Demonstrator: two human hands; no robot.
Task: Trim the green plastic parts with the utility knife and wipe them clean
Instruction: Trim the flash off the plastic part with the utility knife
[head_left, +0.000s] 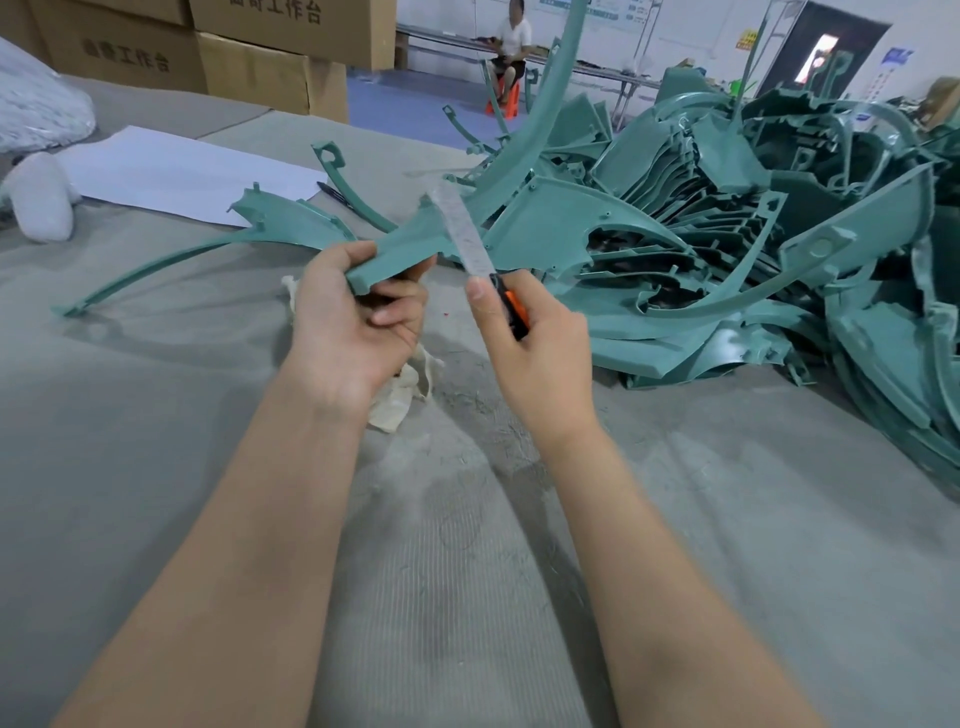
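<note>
Left hand (358, 306) grips a curved green plastic part (400, 244) above the counter (467, 545); right hand (530, 332) holds a utility knife (472, 244), blade against the part's edge.

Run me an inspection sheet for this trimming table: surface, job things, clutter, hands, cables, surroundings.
Surface: grey padded table, dusty and scuffed.
Job's things: green part in left hand; utility knife, blade out, at its edge; cloth under left hand; pile of green parts at right.
Clutter: white paper, pen, white bag at left.
Hands: left hand grips the green part; right hand grips the utility knife.
Cables: nothing seen.
Surroundings: cardboard boxes; seated person beyond.
</note>
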